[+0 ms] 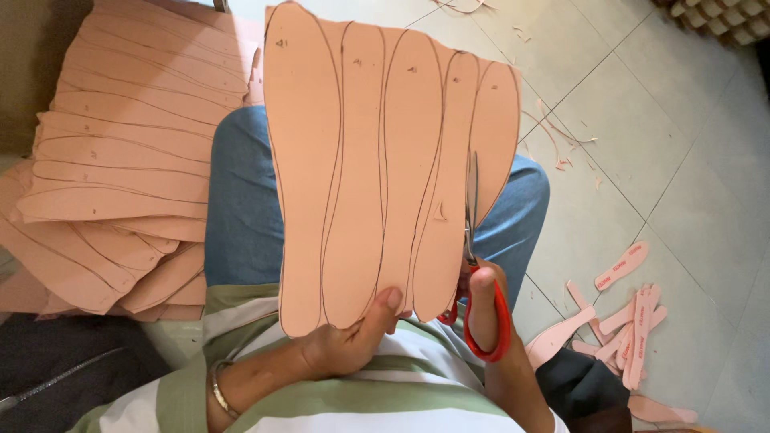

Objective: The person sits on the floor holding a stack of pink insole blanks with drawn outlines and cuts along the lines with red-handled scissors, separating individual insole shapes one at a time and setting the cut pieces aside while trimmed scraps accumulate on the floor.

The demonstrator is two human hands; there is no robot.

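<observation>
Down low, the left hand point(345, 345) pinches a pink foam sheet point(377, 176) over the lap, thumb pressed on front. Beside it, the right hand point(485, 309) grips red scissors point(477, 265) cutting upward. Farther left lies a sheet pile point(120, 184).

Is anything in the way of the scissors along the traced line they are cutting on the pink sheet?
Nothing visible. The scissors, in the right hand, run up a traced line on the pink sheet. The left hand grips the sheet's bottom edge, off to the side of that line.
</observation>
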